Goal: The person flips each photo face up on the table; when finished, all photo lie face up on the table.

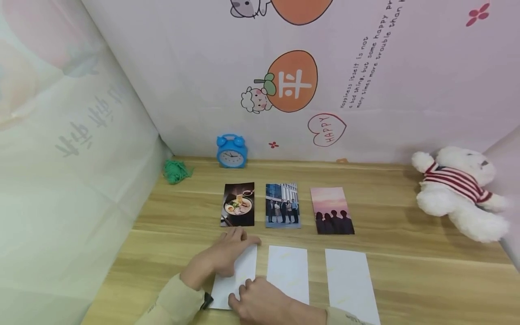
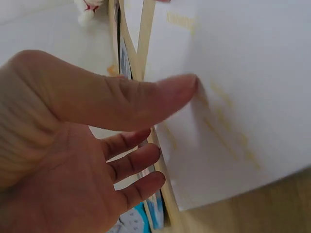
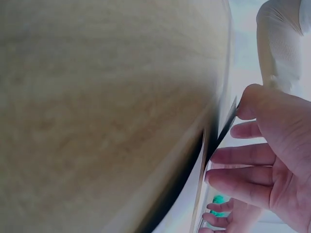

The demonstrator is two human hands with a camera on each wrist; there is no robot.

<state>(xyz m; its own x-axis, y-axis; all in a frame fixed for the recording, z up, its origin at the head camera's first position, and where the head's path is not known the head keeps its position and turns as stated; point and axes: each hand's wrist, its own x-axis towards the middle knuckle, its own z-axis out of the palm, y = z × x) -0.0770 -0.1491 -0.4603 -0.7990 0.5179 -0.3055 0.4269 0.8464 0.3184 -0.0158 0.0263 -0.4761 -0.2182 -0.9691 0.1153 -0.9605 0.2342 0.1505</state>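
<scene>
Both hands are at the leftmost white card (image 1: 245, 266), which lies plain side up with faint yellow marks. The left hand (image 1: 221, 255) reaches over its far part; in the left wrist view its thumb (image 2: 165, 99) touches the white surface while the other fingers lie apart, straight and loose. At the card's near right corner, the right hand (image 1: 262, 298) pinches the edge with bent fingers. From the right wrist view, that edge (image 3: 228, 121) looks slightly raised off the table, beside the thumb. Two more white cards, a middle one (image 1: 288, 271) and a right one (image 1: 349, 280), lie alongside.
Behind stand three picture cards in a row: ramen (image 1: 239, 214), people in suits (image 1: 283, 212) and silhouettes at sunset (image 1: 333, 216). A blue alarm clock (image 1: 231, 153), green yarn (image 1: 176, 172) and white plush bear (image 1: 459, 185) sit along the back and right of the wooden table.
</scene>
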